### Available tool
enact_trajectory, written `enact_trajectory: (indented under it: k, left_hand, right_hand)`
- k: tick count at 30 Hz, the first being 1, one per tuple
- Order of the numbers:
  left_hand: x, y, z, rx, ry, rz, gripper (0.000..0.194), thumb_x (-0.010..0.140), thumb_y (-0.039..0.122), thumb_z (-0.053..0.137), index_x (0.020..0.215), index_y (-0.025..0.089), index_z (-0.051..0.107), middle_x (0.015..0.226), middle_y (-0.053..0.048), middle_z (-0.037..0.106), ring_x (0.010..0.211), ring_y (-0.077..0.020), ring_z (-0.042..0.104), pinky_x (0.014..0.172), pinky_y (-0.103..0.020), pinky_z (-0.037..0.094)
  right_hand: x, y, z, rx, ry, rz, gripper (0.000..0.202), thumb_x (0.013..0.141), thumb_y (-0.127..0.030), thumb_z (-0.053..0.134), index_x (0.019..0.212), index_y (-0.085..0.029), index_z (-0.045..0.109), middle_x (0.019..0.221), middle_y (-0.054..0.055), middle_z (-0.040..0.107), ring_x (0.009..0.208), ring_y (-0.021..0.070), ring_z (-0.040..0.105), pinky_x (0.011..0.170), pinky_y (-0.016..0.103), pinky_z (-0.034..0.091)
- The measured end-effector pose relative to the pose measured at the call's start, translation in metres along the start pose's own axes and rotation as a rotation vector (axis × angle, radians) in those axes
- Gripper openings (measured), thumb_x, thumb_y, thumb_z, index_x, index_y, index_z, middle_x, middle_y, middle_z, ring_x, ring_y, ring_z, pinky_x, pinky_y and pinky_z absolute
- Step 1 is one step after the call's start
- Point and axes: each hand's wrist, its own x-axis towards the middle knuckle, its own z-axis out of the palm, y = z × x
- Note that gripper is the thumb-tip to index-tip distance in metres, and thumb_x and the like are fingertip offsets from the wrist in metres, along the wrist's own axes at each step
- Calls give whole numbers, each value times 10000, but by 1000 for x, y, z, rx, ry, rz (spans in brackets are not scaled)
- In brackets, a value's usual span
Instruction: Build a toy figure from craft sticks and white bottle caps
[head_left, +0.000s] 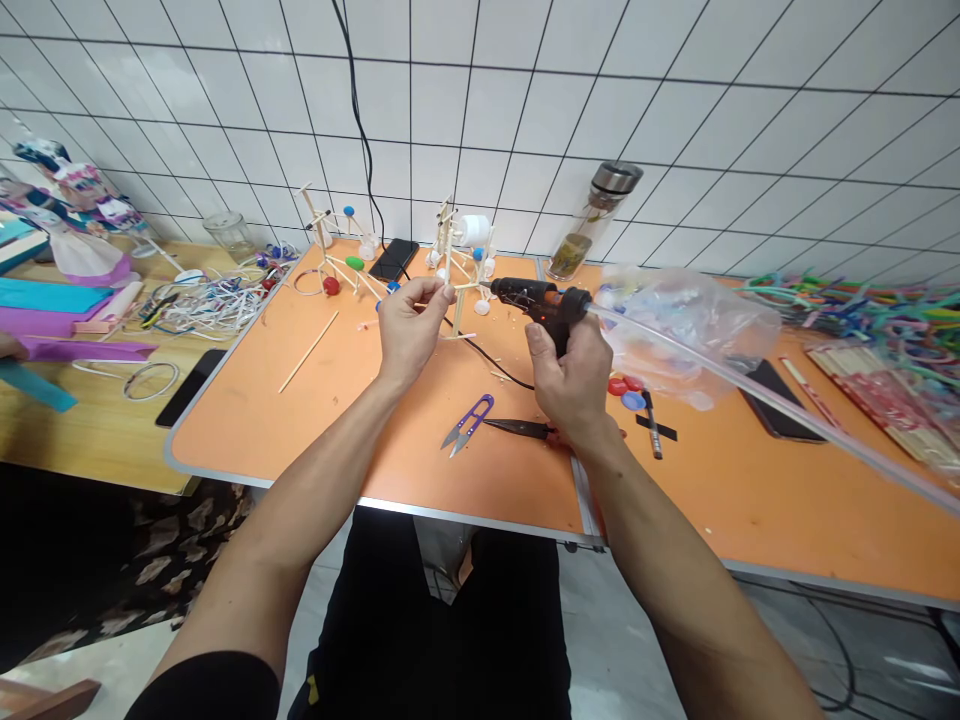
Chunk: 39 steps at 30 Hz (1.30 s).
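Note:
A black hot glue gun (551, 312) is gripped in my right hand (576, 375), with a long clear glue stick (712, 365) trailing out of its back. Its nozzle points left at a frame of wooden sticks (459, 325) with bottle caps on it. My left hand (412, 325) pinches at the near side of this frame, seemingly on a stick; the fingers partly hide it. To the left stands a second stick model (322, 245) with red, green and blue caps. Purple thread snips (469, 425) and dark pliers (517, 428) lie below the hands.
A loose stick (309, 352) lies at left. A tall glass bottle (592, 220) stands by the wall, beside a plastic bag of caps (690, 325). Phones (394, 260), a marker (654, 430) and packed chopsticks (885, 395) lie about. At far left another person's hand (11, 345) shows.

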Motion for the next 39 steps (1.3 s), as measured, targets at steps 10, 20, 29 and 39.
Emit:
enact_trajectory:
  k: [10, 20, 29, 39]
  left_hand:
    - [1, -2, -1, -30, -9, -3, 350, 934, 551, 883, 861, 217, 810, 828, -24, 803, 775, -159, 722, 706, -273, 535]
    - [3, -2, 0, -224, -15, -121, 377, 844, 551, 980, 854, 208, 825, 794, -25, 789, 757, -145, 736, 740, -273, 579]
    - [8, 1, 0, -372, -24, -339, 473, 701, 589, 1060, 817, 204, 809, 788, -21, 794, 684, -110, 696, 640, -228, 564]
    - [8, 5, 1, -337, -19, -437, 454, 732, 555, 1047, 811, 200, 775, 792, -13, 788, 670, -94, 695, 644, -202, 556]
  right_hand:
    - [0, 2, 2, -21, 14, -5, 584, 1079, -791, 520, 1170, -230, 654, 854, 66, 699, 777, 288, 676, 716, 437, 528]
    - [4, 7, 7, 30, -32, 49, 625, 1063, -839, 537, 1197, -248, 690, 906, 70, 733, 800, 286, 686, 728, 435, 560]
    - [5, 7, 5, 122, -3, 91, 561, 1063, -778, 610, 1206, -246, 717, 997, 83, 781, 866, 284, 717, 806, 466, 600]
    - [3, 5, 4, 156, 11, 90, 575, 1056, -773, 622, 1230, -234, 721, 979, 80, 774, 849, 280, 712, 776, 462, 604]
